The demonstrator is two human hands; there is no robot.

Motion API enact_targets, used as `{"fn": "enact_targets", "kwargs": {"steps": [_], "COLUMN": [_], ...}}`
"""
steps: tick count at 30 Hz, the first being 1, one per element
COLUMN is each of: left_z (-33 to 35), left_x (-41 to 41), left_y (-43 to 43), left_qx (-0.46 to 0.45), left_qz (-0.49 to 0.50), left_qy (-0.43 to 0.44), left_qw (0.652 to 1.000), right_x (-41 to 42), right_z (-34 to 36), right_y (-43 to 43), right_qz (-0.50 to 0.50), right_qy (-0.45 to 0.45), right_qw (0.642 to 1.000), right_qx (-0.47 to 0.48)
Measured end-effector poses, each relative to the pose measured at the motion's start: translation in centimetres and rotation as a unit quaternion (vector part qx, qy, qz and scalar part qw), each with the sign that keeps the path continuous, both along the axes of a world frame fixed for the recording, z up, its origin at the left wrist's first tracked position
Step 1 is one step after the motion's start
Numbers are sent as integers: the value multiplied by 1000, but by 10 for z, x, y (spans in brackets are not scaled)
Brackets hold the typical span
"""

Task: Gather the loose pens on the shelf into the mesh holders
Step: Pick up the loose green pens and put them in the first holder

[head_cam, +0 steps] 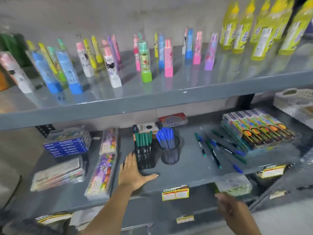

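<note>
Two black mesh holders stand on the middle grey shelf (177, 175). The left, square holder (146, 158) is full of green-capped pens; the round holder (170, 154) to its right is full of blue-capped pens. Several loose green and blue pens (218, 150) lie scattered on the shelf right of the round holder. My left hand (133, 173) rests flat on the shelf, fingers spread, touching the left side of the square holder. My right hand (228, 206) hovers blurred below the shelf's front edge, holding nothing I can see.
Stacked colourful boxes (259, 128) sit right of the loose pens. Blue boxes (67, 146) and plastic packs (105, 163) lie at the left. Small boxes (172, 120) stand behind the holders. The upper shelf (152, 99) carries upright tubes and yellow bottles (264, 31).
</note>
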State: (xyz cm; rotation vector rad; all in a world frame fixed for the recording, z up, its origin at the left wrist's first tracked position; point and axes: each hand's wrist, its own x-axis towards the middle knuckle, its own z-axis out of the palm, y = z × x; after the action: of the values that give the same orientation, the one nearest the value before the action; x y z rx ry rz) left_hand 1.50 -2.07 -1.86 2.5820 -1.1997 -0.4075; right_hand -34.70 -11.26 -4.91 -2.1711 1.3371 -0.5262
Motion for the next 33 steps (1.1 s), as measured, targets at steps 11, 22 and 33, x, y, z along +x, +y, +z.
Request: {"fn": "enact_targets", "kwargs": {"steps": [11,22,33], "left_z": [-22,-17,-21], "left_x": [4,3,3], "left_y": [-2,-1,-3], "left_qx": [23,15,14], "left_qz": [-3,-8,-7], "left_qy": [-51,-45,-53], "left_qw": [998,999,998], "right_x": [117,185,165], "right_z": [74,76,141], "right_y": [-103,-163,-143], "right_qz": [-38,-26,-80], "right_qy": [36,315,-379], "right_qw": [996,949,896], "right_qx": [-70,6,217]}}
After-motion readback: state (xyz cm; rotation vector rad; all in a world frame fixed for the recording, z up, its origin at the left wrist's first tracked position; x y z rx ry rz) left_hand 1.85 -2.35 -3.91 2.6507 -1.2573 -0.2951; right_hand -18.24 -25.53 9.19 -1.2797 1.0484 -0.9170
